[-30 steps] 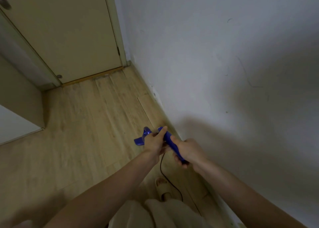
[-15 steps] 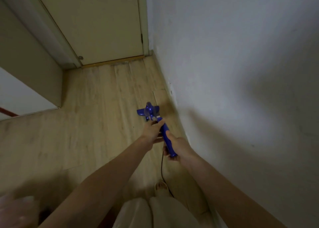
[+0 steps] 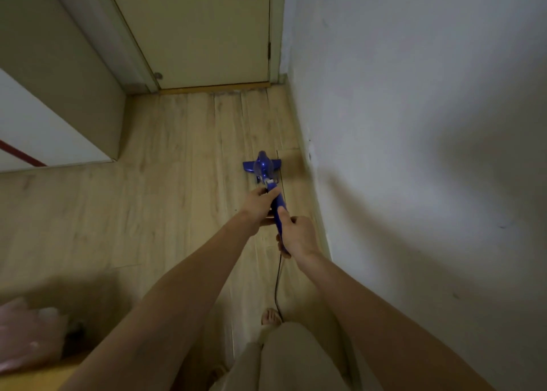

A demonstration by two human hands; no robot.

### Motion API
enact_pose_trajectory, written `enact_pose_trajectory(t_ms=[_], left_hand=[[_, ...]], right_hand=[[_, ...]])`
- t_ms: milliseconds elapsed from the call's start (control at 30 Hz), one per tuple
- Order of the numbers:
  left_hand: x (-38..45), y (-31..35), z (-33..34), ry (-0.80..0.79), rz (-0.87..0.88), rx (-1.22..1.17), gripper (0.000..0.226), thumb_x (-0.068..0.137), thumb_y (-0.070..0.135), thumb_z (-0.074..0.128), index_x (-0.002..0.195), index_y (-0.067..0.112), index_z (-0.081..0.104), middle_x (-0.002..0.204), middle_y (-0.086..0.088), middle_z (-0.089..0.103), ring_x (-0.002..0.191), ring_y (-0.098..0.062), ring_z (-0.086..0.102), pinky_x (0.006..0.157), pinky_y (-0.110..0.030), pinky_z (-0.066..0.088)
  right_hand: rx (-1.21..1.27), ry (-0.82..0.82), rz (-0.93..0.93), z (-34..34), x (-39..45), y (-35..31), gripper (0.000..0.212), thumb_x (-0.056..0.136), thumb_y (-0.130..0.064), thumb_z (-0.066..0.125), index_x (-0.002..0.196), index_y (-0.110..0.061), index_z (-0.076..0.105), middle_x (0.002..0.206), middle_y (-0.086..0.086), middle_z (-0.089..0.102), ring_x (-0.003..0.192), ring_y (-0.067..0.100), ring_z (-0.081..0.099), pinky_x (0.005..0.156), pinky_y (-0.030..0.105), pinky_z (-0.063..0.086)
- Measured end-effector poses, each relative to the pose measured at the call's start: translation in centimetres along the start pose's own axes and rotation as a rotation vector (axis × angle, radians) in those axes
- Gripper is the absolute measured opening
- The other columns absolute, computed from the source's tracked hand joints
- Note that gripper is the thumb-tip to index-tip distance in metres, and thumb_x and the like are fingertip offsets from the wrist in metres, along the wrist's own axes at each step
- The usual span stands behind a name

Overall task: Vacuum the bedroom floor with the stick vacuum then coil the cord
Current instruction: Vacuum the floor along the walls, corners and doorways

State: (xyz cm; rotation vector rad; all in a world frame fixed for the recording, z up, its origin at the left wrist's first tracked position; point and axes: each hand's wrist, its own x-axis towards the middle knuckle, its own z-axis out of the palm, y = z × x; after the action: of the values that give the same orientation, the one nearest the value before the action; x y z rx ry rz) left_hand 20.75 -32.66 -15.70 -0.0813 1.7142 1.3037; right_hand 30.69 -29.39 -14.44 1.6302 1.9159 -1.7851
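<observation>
A person holds a blue stick vacuum [image 3: 268, 170] with both hands, seen from above in the middle of the frame. The left hand [image 3: 260, 202] wraps its fingers around the upper part of the blue handle, just below the vacuum's body. The right hand [image 3: 296, 236] grips the handle lower in the frame, thumb lying along the top of it, fingers curled underneath. The two hands are close together, one just behind the other on the handle.

The vacuum's flat head sits on the wooden floor [image 3: 177, 183] a little above the centre of the frame, close to the white wall [image 3: 414, 124] that fills the right side. A thin black cord [image 3: 277, 287] hangs from the handle end below the right hand and runs down toward a bare foot [image 3: 270, 316] in a sandal at the lower centre.

A closed pale door [image 3: 207, 29] stands at the top of the frame, with a wooden strip along its bottom edge. A beige cabinet side [image 3: 59, 65] fills the upper left. Something pinkish and blurred [image 3: 26, 337] shows in the lower left corner; what it is cannot be told. Light trousers [image 3: 296, 361] show at the bottom edge.
</observation>
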Motion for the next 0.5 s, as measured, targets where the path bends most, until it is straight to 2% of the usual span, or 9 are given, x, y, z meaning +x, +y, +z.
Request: enact_pose_trajectory(t_ms=[167,267,367,500], left_hand=[[-1.9,-1.2,-0.1,-0.003,-0.017,-0.028,0.030,0.098,0.025,0.053,0.121,0.005,0.055,0.104,-0.016,0.064,0.086,-0.027,0.063,0.069,-0.035,0.055],[-4.0,-2.2,-0.6,0.001,-0.014,-0.054,0.025,0.098,0.024,0.054,0.117,0.008,0.055,0.102,-0.014,0.062,0.081,-0.023,0.062,0.063,-0.031,0.054],[-6.7,-3.8,-1.5,-0.002,-0.013,-0.086,0.024,0.097,0.023,0.055,0.113,0.006,0.057,0.099,-0.013,0.063,0.077,-0.022,0.063,0.055,-0.028,0.052],[-10.7,-7.3,-3.1,0.008,-0.056,-0.136,0.026,0.096,0.024,0.057,0.115,0.007,0.058,0.100,-0.012,0.064,0.083,-0.024,0.065,0.058,-0.031,0.053]], right_hand=[[-0.005,-0.022,-0.006,-0.2,-2.1,0.8,0.048,0.101,-0.044,0.042,0.088,-0.001,0.060,0.060,0.007,0.056,0.035,0.011,0.047,0.034,0.018,0.036],[-0.020,-0.054,-0.010,-0.4,-4.5,1.3,0.047,0.102,-0.043,0.041,0.085,-0.002,0.059,0.057,0.005,0.055,0.032,0.009,0.045,0.034,0.017,0.036],[-0.085,-0.086,-0.028,-0.3,-7.7,2.3,0.046,0.102,-0.042,0.040,0.080,-0.005,0.057,0.054,0.004,0.054,0.032,0.010,0.045,0.036,0.017,0.037],[-0.159,-0.099,-0.029,0.5,-12.7,4.2,0.045,0.102,-0.044,0.040,0.083,-0.006,0.058,0.060,0.005,0.056,0.038,0.011,0.048,0.037,0.016,0.039]])
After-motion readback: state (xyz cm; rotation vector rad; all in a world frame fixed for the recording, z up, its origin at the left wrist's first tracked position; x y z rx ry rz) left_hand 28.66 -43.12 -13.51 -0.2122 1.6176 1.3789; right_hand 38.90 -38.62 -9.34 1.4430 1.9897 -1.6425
